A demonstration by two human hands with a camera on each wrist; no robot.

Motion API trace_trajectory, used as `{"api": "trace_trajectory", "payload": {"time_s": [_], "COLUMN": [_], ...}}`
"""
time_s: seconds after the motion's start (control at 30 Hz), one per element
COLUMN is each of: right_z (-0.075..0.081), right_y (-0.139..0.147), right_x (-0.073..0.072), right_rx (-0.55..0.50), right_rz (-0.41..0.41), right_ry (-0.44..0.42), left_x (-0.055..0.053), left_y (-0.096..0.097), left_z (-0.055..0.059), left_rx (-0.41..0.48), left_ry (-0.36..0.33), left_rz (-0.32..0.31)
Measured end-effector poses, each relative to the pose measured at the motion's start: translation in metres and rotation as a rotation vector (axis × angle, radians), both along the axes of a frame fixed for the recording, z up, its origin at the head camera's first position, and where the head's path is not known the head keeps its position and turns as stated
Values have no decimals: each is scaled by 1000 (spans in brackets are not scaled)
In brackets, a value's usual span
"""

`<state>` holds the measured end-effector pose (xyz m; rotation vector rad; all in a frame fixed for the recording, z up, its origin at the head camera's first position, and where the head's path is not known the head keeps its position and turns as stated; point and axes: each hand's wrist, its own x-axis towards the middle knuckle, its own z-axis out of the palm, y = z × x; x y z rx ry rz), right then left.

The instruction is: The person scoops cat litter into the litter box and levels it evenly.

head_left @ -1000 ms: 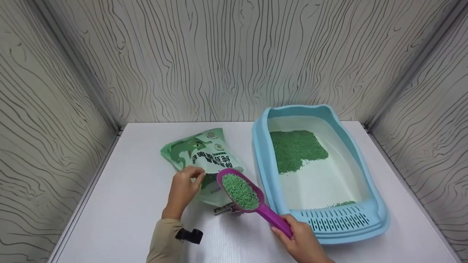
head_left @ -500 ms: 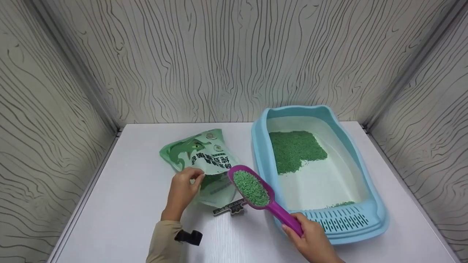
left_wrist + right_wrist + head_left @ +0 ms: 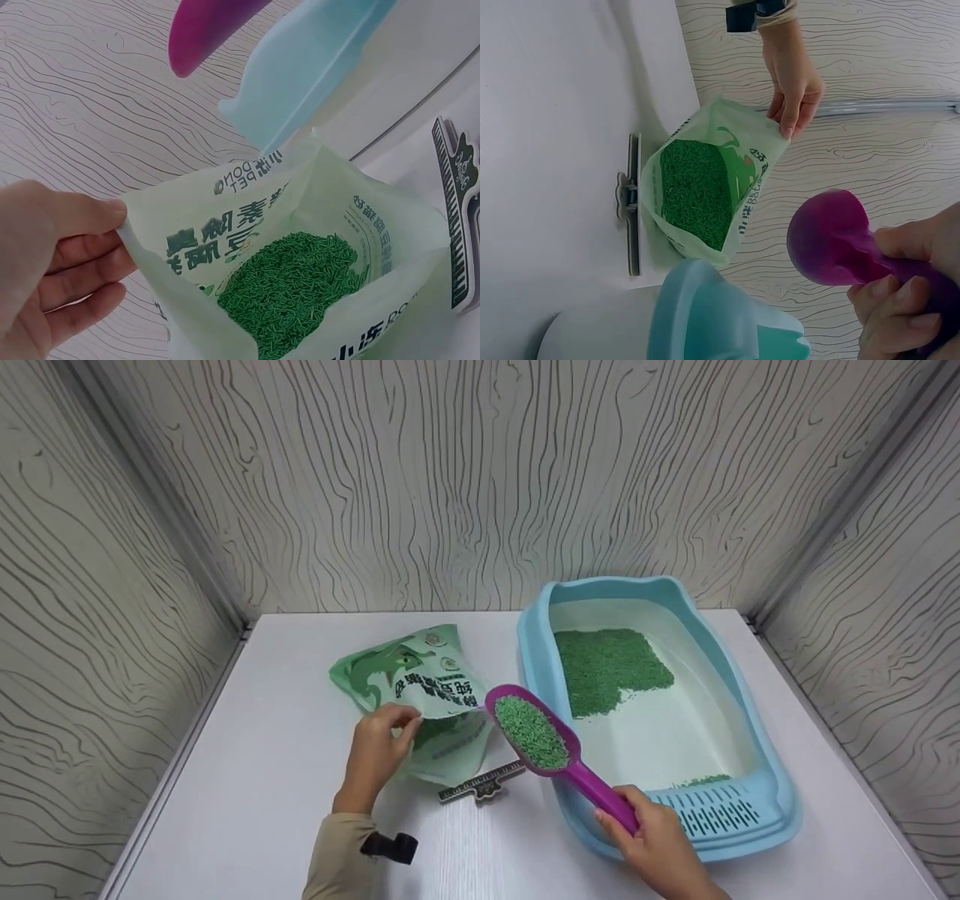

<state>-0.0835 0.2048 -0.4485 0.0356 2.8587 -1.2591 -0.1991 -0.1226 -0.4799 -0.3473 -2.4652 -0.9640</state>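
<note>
My left hand [image 3: 381,742] pinches the rim of a pale green bag [image 3: 442,675] between thumb and forefinger, and the bag's mouth gapes. Inside it, in the left wrist view, lie green litter pellets [image 3: 292,289]. My right hand [image 3: 660,836] grips the handle of a magenta scoop [image 3: 600,795], its bowl heaped with green pellets [image 3: 532,735]. That bowl overlaps the near-left rim of a light blue litter box [image 3: 546,690] in the head view. Seen from the right wrist, the scoop [image 3: 829,236] shows only its underside.
A dark clip [image 3: 484,784] with toothed edging lies on the white table [image 3: 247,780] in front of the bag. Green pellets [image 3: 611,667] cover the box's far-left floor, with a few by its slotted front step [image 3: 720,814]. Wood-patterned walls [image 3: 480,487] enclose the table.
My right hand has carried the loaded scoop rightward and slightly away from me, from over the bag's edge to the litter box rim. The clip has come into fuller view. My left hand stays put.
</note>
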Motion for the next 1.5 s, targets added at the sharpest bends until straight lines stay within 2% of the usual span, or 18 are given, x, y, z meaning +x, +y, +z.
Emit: {"api": "trace_trajectory", "payload": {"time_s": [0.13,0.47,0.7,1.07,1.3,1.5], "right_z": [1,5,9,14,12,14], "right_y": [2,11,22,40,51,58], "right_x": [0,-3,-7,-10,-9,-13], "right_rx": [4,10,65,123,144,161], "right_rz": [-19,-60,-107,-132,-140,-145], "right_ry": [-5,36,7,-72,3,24], "left_x": [1,0,0,0,2,0], "left_y": [1,0,-1,-1,0,-1], "left_z": [1,0,-1,0,-2,-3], "left_rx": [8,-20,-14,-14,-6,-6], "left_ry": [-21,3,5,5,5,22], "left_rz": [5,14,8,3,5,2]}}
